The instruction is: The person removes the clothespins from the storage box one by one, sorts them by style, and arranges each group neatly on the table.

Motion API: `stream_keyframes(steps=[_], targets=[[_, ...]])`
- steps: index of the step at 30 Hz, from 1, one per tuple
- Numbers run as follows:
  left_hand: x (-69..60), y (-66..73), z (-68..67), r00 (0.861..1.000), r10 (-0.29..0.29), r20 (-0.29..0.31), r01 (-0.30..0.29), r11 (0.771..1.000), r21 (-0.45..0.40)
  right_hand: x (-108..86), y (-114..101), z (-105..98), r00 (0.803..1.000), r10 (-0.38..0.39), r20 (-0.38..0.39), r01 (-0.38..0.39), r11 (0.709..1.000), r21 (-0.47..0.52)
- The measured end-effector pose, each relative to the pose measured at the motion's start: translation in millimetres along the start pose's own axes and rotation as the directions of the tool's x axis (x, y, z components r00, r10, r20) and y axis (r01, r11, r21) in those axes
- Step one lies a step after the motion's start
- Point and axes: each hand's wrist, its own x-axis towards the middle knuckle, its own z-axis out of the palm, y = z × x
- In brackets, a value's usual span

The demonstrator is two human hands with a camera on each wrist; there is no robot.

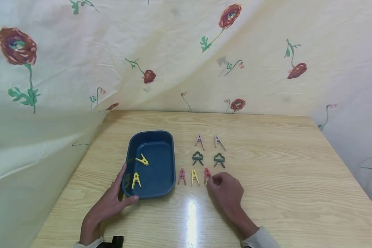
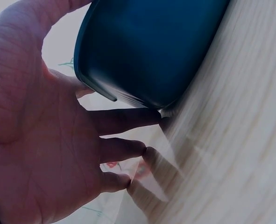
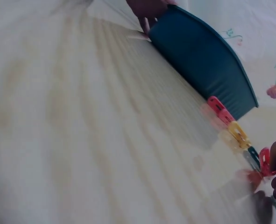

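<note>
A dark blue plastic tray (image 1: 158, 172) holds two yellow clothespins, one lower (image 1: 136, 178) and one higher (image 1: 143, 160). Against the tray's near left corner rests my left hand (image 1: 110, 203), its fingers spread and straight along the outer wall, thumb at the near rim. My right hand (image 1: 226, 191) pinches a red clothespin (image 1: 207, 171) at the right end of a row. Left of it lie a yellow clothespin (image 1: 194, 173) and a pink clothespin (image 1: 182, 171). The fingertips of the right hand are partly hidden in the head view.
Behind that row lie two dark green clips, left (image 1: 197, 158) and right (image 1: 219, 159). Farther back are two pale lilac clothespins, left (image 1: 199, 137) and right (image 1: 217, 140). A wood-grain table (image 1: 282, 172) supports everything, with flowered cloth (image 1: 173, 51) behind it.
</note>
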Motion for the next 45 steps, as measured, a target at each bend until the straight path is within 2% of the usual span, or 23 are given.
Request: stream_keyframes(steps=[2,7,15,22,26,33,38,45], targets=[[-0.6,0.9,0.0,1.000,-0.002,-0.001,0.002,1.000,0.000,-2.2,-1,1,1.000,-0.006,0.028,0.007,1.000,-0.027],[-0.9,0.7,0.4,1.000,0.001,0.001,-0.001,1.000,0.007,-6.0,-2,3,0.999,-0.023,0.032,0.025,0.998,-0.054],[-0.7,1.6,0.1,1.000,-0.011,0.004,0.011,1.000,0.009,-9.3,-3,4,0.999,-0.049,0.011,0.050,0.996,-0.075],[-0.5,-0.5,0.7,1.000,-0.004,-0.003,0.004,1.000,0.012,-8.3,-1,4,0.994,-0.104,-0.022,0.102,0.991,-0.085],[-0.5,-3.3,1.6,1.000,-0.009,-0.003,0.009,1.000,0.010,-6.8,0,4,0.995,-0.099,-0.032,0.096,0.992,-0.086],[1.8,-3.5,3.0,1.000,0.004,0.001,-0.004,1.000,0.015,-4.2,0,4,0.995,-0.065,-0.070,0.066,0.998,0.005],[1.9,-1.0,2.6,1.000,0.006,-0.001,-0.006,1.000,0.014,-3.2,-8,7,0.984,-0.105,-0.145,0.120,0.988,0.095],[0.5,-4.9,1.9,1.000,0.000,-0.004,0.000,1.000,0.015,-5.9,-40,26,0.967,-0.209,-0.144,0.229,0.964,0.139]])
